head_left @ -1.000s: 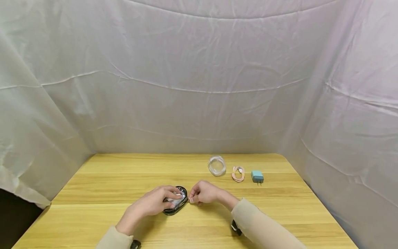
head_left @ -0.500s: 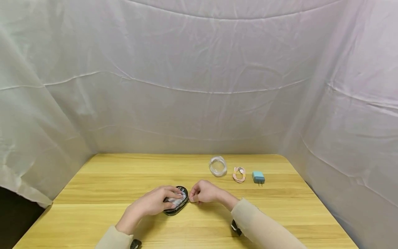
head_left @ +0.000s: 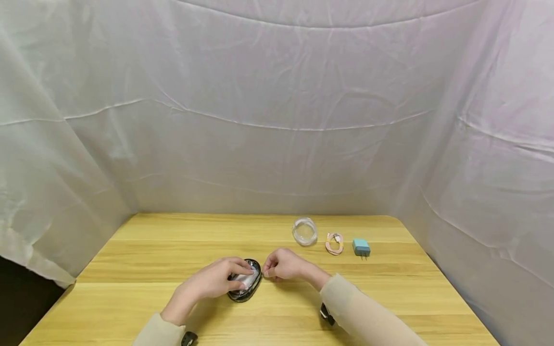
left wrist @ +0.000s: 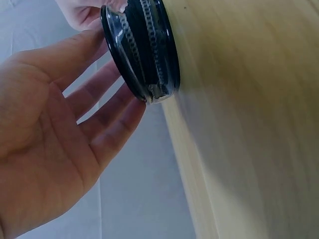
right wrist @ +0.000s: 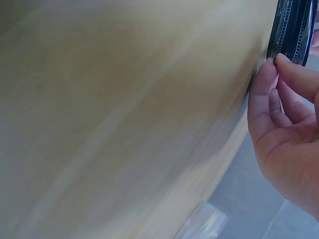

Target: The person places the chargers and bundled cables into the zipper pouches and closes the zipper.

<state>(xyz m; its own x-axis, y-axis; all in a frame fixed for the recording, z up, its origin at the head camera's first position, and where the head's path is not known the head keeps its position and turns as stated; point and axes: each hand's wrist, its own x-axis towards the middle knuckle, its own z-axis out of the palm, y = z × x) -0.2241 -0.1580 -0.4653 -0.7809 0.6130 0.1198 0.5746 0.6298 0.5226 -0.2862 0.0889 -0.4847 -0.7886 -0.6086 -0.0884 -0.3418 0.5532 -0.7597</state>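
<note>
Head view: a small oval black zip case with a clear top (head_left: 245, 286) lies on the yellow wooden surface (head_left: 130, 298), near the front edge and a little left of centre. The left hand (head_left: 212, 282) lies over the case's left half, fingers straight and resting on its clear lid, holding it down. The right hand (head_left: 283, 265) sits at the case's right end, fingers curled, thumb and forefinger pinched together against the rim, presumably on the zip pull, though the pull itself is too small to make out. Far right on the surface, well apart from the hands: a coiled clear cable (head_left: 304, 231), a coiled pink cable (head_left: 334, 243) and a small blue wall plug (head_left: 361, 247) in a row.

Left wrist view: the left hand's fingers (left wrist: 107, 107) are extended, tips touching the case's clear face; the zip teeth (left wrist: 149, 45) run round its edge.

Right wrist view: the right hand's fingertips (right wrist: 269, 74) are clenched together at the case's zip line.

Judgement: the step in hand is working the zip round the case. The next move calls for a steady pull along the curved edge while the left hand keeps the case from sliding.
</note>
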